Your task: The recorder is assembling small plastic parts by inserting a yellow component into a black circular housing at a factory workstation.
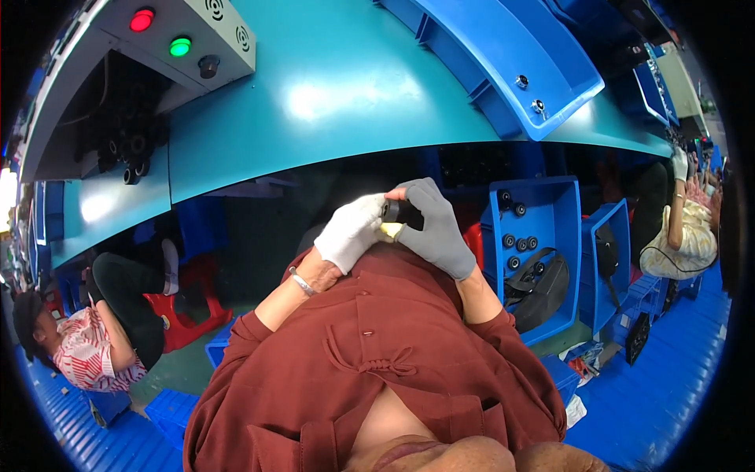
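Note:
My left hand [352, 234], in a white glove, is closed in front of my body. Its fingers grip a small dark cylindrical part [391, 211]. My right hand [432, 230], in a grey glove with bare or yellow-covered fingertips, curls around the same part from the other side. The two hands meet at the fingertips, just below the table edge. Much of the part is hidden by the fingers, so its exact kind does not show. Right of my hands, a blue bin [572, 236] holds several small black wheel-like parts [513, 242] and a black bag [543, 291].
Across the front runs a teal table [330, 118]. A machine [157, 39] with red and green lights stands at its left, beside piled black parts [135, 149]. A blue tray [543, 55] holds two small parts. One person [94, 346] sits left, another [684, 228] right.

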Tool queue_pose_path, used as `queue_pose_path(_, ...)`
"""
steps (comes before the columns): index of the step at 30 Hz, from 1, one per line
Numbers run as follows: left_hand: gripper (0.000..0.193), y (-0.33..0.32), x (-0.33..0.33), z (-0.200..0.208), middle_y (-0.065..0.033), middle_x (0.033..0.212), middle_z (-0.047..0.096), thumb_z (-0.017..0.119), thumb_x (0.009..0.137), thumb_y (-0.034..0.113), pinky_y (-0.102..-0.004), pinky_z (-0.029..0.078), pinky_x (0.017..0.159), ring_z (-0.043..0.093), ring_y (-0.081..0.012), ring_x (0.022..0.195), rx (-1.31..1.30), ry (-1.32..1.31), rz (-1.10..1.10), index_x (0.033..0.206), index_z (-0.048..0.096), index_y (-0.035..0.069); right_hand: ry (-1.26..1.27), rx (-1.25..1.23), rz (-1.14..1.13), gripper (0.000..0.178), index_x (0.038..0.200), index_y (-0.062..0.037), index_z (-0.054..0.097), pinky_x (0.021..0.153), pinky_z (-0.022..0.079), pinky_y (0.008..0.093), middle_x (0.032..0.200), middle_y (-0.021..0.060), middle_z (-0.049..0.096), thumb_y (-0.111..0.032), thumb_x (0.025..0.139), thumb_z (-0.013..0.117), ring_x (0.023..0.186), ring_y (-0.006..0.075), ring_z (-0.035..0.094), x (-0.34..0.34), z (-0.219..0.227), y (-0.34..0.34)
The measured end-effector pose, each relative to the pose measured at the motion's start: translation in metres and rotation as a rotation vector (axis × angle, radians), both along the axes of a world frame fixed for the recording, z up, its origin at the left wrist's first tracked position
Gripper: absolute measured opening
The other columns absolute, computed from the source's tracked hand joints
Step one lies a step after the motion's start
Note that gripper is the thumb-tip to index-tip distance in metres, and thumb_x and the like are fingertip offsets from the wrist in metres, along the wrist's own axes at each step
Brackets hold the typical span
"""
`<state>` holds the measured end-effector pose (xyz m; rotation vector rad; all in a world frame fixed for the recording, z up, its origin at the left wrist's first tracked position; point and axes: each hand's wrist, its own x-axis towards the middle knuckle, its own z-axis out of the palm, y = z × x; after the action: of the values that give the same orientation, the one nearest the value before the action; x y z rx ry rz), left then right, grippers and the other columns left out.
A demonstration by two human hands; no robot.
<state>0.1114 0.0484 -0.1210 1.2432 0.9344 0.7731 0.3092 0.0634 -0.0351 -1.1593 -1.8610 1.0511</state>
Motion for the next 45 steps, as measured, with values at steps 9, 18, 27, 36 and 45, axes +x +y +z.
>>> queue_pose_path(9, 0.031, -0.002, 0.008, 0.048, -0.0155, 0.113, 0.067, 0.060, 0.103, 0.021, -0.0420, 0.056, 0.096, 0.067, -0.0281, 0.106, -0.714, -0.866, 0.228, 0.122, 0.058, -0.003, -0.066, 0.136, -0.137, 0.040, 0.111, -0.0020, 0.064, 0.080, 0.051, 0.0350, 0.103, 0.0085, 0.062, -0.004, 0.073, 0.076, 0.096, 0.0265, 0.061, -0.019, 0.002, -0.006)
queue_pose_path(18, 0.042, -0.004, 0.007, 0.050, -0.0224, 0.122, 0.063, 0.054, 0.106, 0.031, -0.0458, 0.056, 0.098, 0.066, -0.0339, 0.110, -0.875, -1.109, 0.125, 0.132, 0.052, -0.002, -0.118, 0.237, -0.182, 0.034, 0.104, -0.0021, 0.066, 0.078, 0.051, 0.0354, 0.098, 0.0098, 0.062, -0.010, 0.073, 0.080, 0.093, 0.0276, 0.061, -0.021, 0.011, -0.009)
queue_pose_path(27, 0.045, -0.008, 0.009, 0.040, -0.0218, 0.123, 0.062, 0.055, 0.105, 0.032, -0.0457, 0.056, 0.098, 0.065, -0.0355, 0.111, -0.925, -1.126, 0.127, 0.134, 0.050, -0.003, -0.130, 0.263, -0.179, 0.031, 0.100, -0.0018, 0.066, 0.074, 0.051, 0.0346, 0.096, 0.0101, 0.062, -0.007, 0.072, 0.077, 0.090, 0.0274, 0.061, -0.018, 0.007, -0.011)
queue_pose_path(36, 0.034, -0.011, 0.010, 0.042, -0.0140, 0.119, 0.062, 0.065, 0.100, 0.023, -0.0448, 0.054, 0.100, 0.064, -0.0304, 0.111, -0.781, -1.022, 0.204, 0.124, 0.056, 0.001, -0.108, 0.311, -0.139, 0.034, 0.106, -0.0012, 0.067, 0.072, 0.051, 0.0339, 0.100, 0.0111, 0.061, 0.000, 0.072, 0.072, 0.086, 0.0277, 0.060, -0.018, 0.003, -0.012)
queue_pose_path(45, 0.022, -0.013, 0.009, 0.029, -0.0093, 0.101, 0.067, 0.066, 0.099, 0.021, -0.0335, 0.054, 0.093, 0.066, -0.0181, 0.101, -0.438, -0.534, 0.313, 0.107, 0.059, 0.002, -0.046, 0.267, -0.141, 0.038, 0.115, -0.0014, 0.068, 0.078, 0.051, 0.0288, 0.107, 0.0086, 0.063, 0.002, 0.077, 0.073, 0.089, 0.0195, 0.061, -0.019, 0.004, -0.015)
